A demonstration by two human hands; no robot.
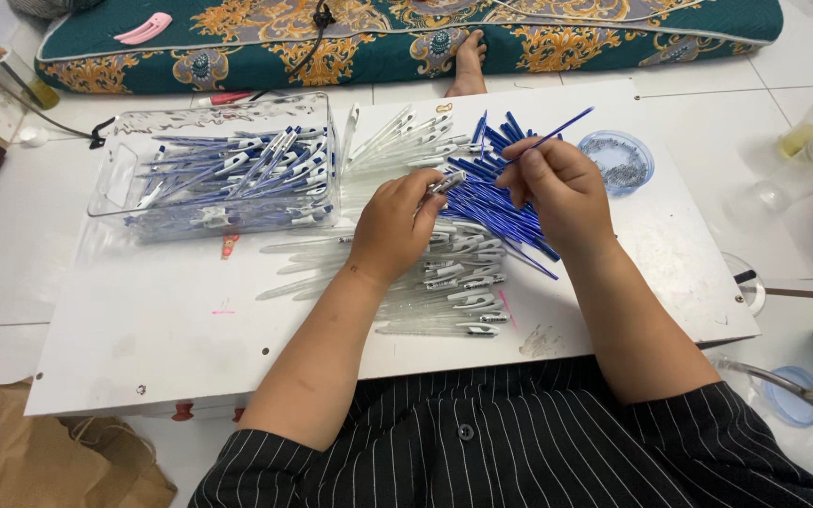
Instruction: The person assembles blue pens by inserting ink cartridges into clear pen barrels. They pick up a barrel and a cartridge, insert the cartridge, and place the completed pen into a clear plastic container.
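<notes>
Your left hand (pixel 393 229) pinches a clear plastic pen barrel (pixel 447 182); your right hand (pixel 562 188) grips a thin blue ink refill (pixel 557 130). Misaligned insertion risks bending it above the blue refill pile (pixel 491 202).

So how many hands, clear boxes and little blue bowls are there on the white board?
Hands: 2, the left hand pinching a pen barrel, the right hand pinching a blue refill
Clear box of pens: 1
Little blue bowl: 1
Total: 4
</notes>
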